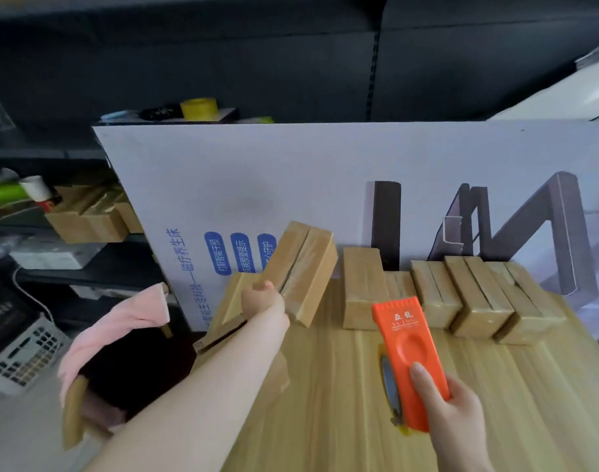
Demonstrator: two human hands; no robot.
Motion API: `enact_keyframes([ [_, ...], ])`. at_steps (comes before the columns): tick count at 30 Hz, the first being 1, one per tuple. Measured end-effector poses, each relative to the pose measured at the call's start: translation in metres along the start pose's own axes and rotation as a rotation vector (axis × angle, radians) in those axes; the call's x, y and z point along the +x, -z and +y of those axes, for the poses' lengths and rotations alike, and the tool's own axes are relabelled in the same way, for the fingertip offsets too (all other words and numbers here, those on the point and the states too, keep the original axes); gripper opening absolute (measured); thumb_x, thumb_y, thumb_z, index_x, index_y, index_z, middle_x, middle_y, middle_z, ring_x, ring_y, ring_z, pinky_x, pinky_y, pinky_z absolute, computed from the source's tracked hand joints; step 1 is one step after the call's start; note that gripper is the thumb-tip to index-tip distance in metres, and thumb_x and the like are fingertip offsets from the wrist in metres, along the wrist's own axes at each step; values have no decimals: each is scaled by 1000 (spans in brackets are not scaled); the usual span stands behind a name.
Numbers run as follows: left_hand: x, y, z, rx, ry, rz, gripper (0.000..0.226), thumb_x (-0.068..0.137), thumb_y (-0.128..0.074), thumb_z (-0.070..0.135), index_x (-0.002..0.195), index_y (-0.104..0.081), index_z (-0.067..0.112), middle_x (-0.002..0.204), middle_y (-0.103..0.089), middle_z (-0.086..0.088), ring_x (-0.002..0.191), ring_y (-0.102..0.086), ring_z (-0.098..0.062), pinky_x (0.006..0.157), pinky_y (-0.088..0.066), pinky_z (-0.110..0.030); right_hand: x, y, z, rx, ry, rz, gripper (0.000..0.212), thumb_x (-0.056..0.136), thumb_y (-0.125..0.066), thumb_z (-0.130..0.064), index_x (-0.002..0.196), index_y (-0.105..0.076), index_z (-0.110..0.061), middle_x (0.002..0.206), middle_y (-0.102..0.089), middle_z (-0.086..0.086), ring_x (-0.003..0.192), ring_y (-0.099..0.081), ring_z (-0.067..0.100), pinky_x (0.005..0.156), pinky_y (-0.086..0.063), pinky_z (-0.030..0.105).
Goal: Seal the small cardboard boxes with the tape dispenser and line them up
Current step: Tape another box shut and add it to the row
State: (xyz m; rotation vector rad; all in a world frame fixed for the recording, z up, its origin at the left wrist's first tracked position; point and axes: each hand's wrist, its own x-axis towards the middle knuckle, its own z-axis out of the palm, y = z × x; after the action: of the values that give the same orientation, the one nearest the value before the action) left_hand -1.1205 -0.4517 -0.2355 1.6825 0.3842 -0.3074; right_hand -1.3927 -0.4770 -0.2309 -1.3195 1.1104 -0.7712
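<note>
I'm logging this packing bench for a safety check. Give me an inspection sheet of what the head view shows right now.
Surface: wooden table, boxes along its back edge.
Job's things: lifted box; row of boxes by the big white carton; orange tape dispenser.
Clutter: open flat box at the table's left edge.
Hands: left hand holds the lifted box; right hand grips the dispenser.
Cables: white cord, far left.
Surroundings: shelves with more boxes, yellow tape roll, pink cloth.
</note>
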Motion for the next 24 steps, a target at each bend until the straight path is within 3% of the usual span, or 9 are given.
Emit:
enact_keyframes([
  [2, 17, -16, 0, -20, 64, 15, 35, 99, -50, 18, 130, -50, 4, 127, -57, -14, 114, -55, -35, 89, -45, -40, 9, -12, 0, 0, -11, 21, 27, 77, -79, -26, 72, -67, -3, 53, -61, 13, 42, -60, 22, 37, -49, 29],
  [5, 41, -42, -10, -60, 197, 32, 30, 97, -53, 21, 121, -53, 3, 117, -63, -15, 102, -60, -34, 87, -51, -40, 26, -24, 1, 18, -35, 48, 14, 82, -72, -14, 78, -67, -1, 46, -63, 9, 39, -62, 28, 33, -49, 30],
  [8, 49, -66, -23, -49, 228, 38, 29, 99, -49, 20, 120, -51, 0, 111, -60, -13, 99, -58, -32, 82, -47, -36, 47, -30, 12, 2, -36, 79, 9, 82, -73, -14, 80, -69, -6, 49, -65, 9, 43, -64, 29, 38, -54, 40],
  [10, 47, -81, -31, -14, 238, 56, 33, 100, -47, 20, 124, -49, -3, 117, -59, -18, 105, -58, -35, 80, -44, -36, 61, -34, 21, -8, -40, 82, 10, 79, -75, -17, 80, -71, -8, 53, -67, 11, 47, -66, 31, 47, -57, 50],
  [13, 56, -106, -47, 51, 243, 62, 35, 100, -49, 25, 119, -52, -3, 117, -61, -19, 103, -61, -34, 75, -46, -34, 80, -42, 37, 34, -101, 82, 7, 80, -74, -15, 78, -69, -12, 54, -67, 13, 45, -65, 34, 45, -56, 51],
  [16, 70, -123, -62, 72, 305, -8, 33, 100, -45, 18, 110, -48, -14, 135, -51, -19, 121, -51, -33, 94, -43, -37, 93, -48, 51, 33, -137, 63, 9, 81, -73, -15, 82, -69, -7, 51, -67, 11, 42, -64, 32, 41, -55, 47],
  [18, 75, -134, -71, 110, 360, -81, 34, 99, -41, 16, 125, -48, -5, 131, -52, -17, 112, -53, -32, 85, -43, -35, 100, -50, 60, 25, -160, 54, 9, 81, -74, -15, 84, -68, -8, 53, -67, 11, 44, -65, 35, 45, -55, 53],
  [20, 85, -142, -80, 149, 349, -162, 36, 94, -47, 20, 126, -51, 4, 119, -57, -13, 96, -54, -30, 76, -43, -34, 104, -52, 68, 17, -167, 55, 9, 80, -74, -15, 86, -69, -9, 54, -68, 11, 45, -65, 35, 47, -55, 55],
  [24, 90, -143, -76, 113, 324, -279, 40, 94, -58, 19, 130, -48, 5, 120, -54, -14, 109, -52, -34, 87, -47, -40, 107, -52, 75, 22, -179, 42, 12, 82, -72, -18, 90, -69, -10, 55, -69, 10, 45, -66, 36, 52, -56, 55],
])
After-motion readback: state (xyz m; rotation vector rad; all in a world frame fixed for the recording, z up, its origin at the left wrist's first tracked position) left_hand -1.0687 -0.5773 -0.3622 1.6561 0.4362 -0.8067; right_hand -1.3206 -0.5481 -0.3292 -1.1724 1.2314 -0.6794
